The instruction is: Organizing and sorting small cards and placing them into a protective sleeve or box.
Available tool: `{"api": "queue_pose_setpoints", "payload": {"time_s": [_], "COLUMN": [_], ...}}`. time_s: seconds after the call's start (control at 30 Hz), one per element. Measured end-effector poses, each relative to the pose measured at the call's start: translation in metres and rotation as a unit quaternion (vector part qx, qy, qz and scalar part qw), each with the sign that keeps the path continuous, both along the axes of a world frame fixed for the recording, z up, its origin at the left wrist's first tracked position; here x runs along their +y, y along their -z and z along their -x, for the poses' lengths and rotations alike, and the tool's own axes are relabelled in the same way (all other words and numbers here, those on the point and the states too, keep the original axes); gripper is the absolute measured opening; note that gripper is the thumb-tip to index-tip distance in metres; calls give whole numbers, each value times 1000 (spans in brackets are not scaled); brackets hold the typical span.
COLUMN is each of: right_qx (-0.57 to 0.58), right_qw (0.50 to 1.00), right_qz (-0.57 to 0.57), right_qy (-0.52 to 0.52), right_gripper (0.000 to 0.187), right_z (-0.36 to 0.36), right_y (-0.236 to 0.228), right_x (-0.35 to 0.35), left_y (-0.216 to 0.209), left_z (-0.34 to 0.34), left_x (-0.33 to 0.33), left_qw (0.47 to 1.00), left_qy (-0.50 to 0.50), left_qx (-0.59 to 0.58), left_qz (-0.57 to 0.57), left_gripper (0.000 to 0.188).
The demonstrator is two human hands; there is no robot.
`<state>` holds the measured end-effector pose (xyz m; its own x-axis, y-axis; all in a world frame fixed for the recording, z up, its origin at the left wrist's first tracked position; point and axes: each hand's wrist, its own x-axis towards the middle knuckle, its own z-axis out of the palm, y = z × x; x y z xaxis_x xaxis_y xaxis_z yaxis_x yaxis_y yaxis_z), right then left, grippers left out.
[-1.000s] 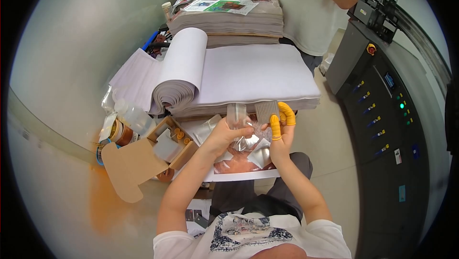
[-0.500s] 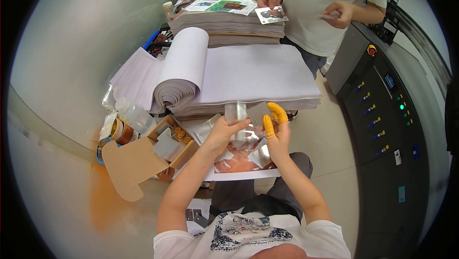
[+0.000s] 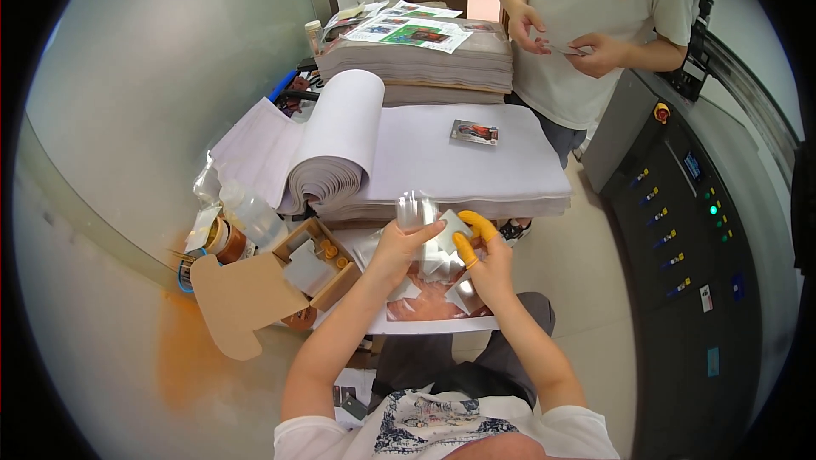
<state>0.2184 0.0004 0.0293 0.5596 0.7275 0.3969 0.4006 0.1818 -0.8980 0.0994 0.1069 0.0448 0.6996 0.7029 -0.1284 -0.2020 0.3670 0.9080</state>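
Over the near edge of the table my left hand [image 3: 398,249] is closed round clear plastic sleeves [image 3: 416,210]. Its thumb lies by a small silvery-grey square card [image 3: 452,229]. Yellow finger cots cover the thumb and forefinger of my right hand [image 3: 490,269]. Those two fingertips pinch the right side of the square card. Below my hands, a brown-toned printed sheet [image 3: 425,305] lies under several shiny clear pieces [image 3: 463,292].
An open cardboard box [image 3: 333,287] with yellow finger cots stands left. Behind are a paper roll [image 3: 337,129], stacked white sheets [image 3: 425,141] and a picture card [image 3: 474,133]. Another person [image 3: 578,44] stands far right, fingers on a card. A dark machine [image 3: 680,231] flanks the right.
A picture card now lies on the white sheets, released by the other person, whose hands have come together. The square in my hands has turned from a ribbed grey look to plain silver.
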Motion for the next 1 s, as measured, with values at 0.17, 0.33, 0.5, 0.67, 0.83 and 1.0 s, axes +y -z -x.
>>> {"api": "queue_pose_setpoints", "payload": {"time_s": [0.17, 0.33, 0.5, 0.67, 0.83, 1.0], "right_qx": [-16, 24, 106, 78, 104, 71], "right_qw": [1000, 998, 993, 993, 962, 991], "right_qz": [-13, -8, -20, 17, 120, 26], "right_qy": [-4, -64, -51, -91, -221, -113], "right_gripper": [36, 32, 25, 17, 17, 26], "right_z": [1, -3, -5, -13, -23, -26], "right_y": [-1, 8, 8, 9, 9, 3], "right_x": [1, 3, 3, 3, 2, 11], "left_y": [2, 5, -1, -2, -1, -2], "left_z": [1, 0, 2, 2, 2, 1], "left_x": [2, 4, 2, 1, 1, 2], "left_qw": [998, 999, 998, 998, 998, 992], "left_qy": [-64, -53, -62, -39, -42, -94], "left_qx": [-3, -9, 0, -10, -2, 25], "left_qz": [-20, 4, -8, -57, -52, -84], "left_gripper": [41, 40, 40, 37, 32, 29]}}
